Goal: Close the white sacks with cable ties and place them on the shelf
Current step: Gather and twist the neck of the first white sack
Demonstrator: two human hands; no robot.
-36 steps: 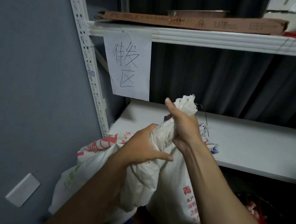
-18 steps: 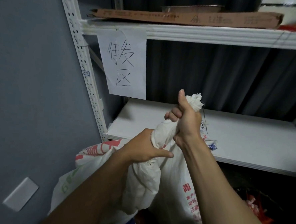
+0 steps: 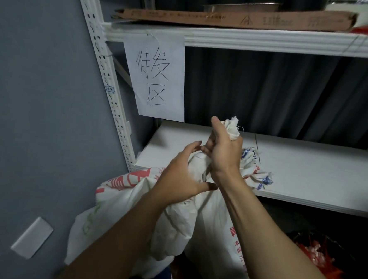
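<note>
Right hand (image 3: 223, 150) clenched on twisted sack (image 3: 197, 215) neck, keeping mouth bunched for tie. Left hand (image 3: 180, 178) loose, fingers spread beside neck, grasping nothing. Sack upright below front edge of shelf (image 3: 306, 168), not yet lifted. No cable tie visible.

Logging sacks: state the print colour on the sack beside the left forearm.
Red and faint green print on the white sack, head view.

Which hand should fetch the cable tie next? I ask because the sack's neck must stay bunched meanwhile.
Probably the left hand. Its fingers are spread loosely on the white sack below the neck, while the right hand is clenched round the gathered neck, keeping it bunched. No cable tie is visible.
</note>
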